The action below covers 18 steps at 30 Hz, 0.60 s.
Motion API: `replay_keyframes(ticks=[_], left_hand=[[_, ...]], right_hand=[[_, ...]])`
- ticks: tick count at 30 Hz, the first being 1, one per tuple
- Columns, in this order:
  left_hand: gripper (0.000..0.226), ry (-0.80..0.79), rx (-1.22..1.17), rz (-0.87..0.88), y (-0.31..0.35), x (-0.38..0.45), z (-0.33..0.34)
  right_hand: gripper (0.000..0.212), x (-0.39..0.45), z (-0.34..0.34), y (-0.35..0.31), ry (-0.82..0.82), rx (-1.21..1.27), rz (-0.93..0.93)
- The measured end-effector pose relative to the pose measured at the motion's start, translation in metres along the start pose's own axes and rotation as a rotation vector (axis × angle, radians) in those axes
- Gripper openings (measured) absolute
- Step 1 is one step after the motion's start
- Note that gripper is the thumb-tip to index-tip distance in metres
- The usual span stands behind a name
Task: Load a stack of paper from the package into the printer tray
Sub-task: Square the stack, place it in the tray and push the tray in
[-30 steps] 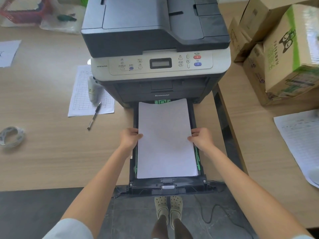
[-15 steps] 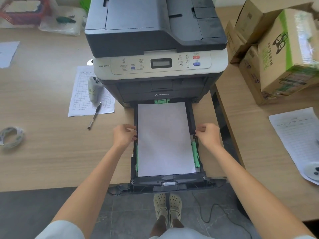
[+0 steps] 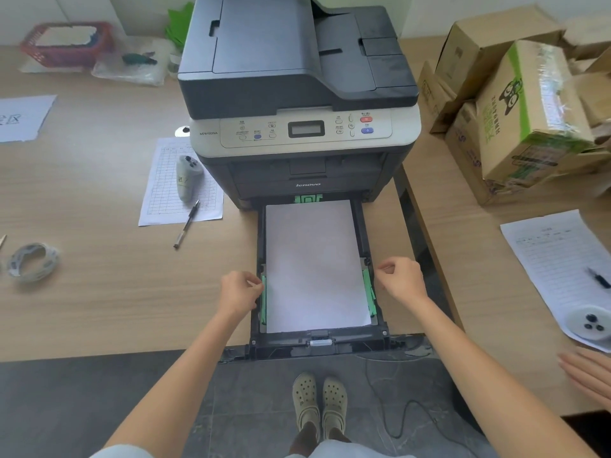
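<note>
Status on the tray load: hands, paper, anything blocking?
Left hand at tray's left edge, right hand at its right edge, neither holding paper. Paper stack flat in the pulled-out printer tray, between green guides. Nothing blocking the tray.

Far end of paper tray [image 3: 358, 223]: hidden inside printer [image 3: 297, 94]. Printer top: cut off by upper edge. Control panel [image 3: 305, 128] labels: too small to read. Sheet [image 3: 23, 117] at left edge: cropped, print illegible. Cardboard boxes [image 3: 529, 110]: blurred, cut off at right. Another hand [image 3: 587, 375] at right edge: fingers only. Left hand [image 3: 239, 292] fingertips: curled under, grip on green guide [image 3: 263, 302] undeterminable.
</note>
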<state>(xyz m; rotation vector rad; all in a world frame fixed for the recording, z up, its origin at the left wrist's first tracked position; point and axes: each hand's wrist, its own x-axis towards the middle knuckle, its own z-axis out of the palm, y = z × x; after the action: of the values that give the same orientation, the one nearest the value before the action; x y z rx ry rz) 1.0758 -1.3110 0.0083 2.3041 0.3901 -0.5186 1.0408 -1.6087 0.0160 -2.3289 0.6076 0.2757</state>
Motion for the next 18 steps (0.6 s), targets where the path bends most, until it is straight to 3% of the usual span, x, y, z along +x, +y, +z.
replay_keyframes(ticks=[4,7,18], left_hand=[[0.005,0.058,0.199,0.069,0.000,-0.013,0.013],[0.018,0.084,0.332,0.098,0.002,-0.019,0.020],[0.010,0.139,0.354,0.138,-0.001,-0.014,0.020]], right_hand=[[0.030,-0.012,0.011,0.003,-0.087,-0.129,0.004],[0.027,-0.020,0.020,0.005,-0.132,-0.241,-0.010],[0.022,-0.028,0.033,0.002,-0.110,-0.446,-0.059]])
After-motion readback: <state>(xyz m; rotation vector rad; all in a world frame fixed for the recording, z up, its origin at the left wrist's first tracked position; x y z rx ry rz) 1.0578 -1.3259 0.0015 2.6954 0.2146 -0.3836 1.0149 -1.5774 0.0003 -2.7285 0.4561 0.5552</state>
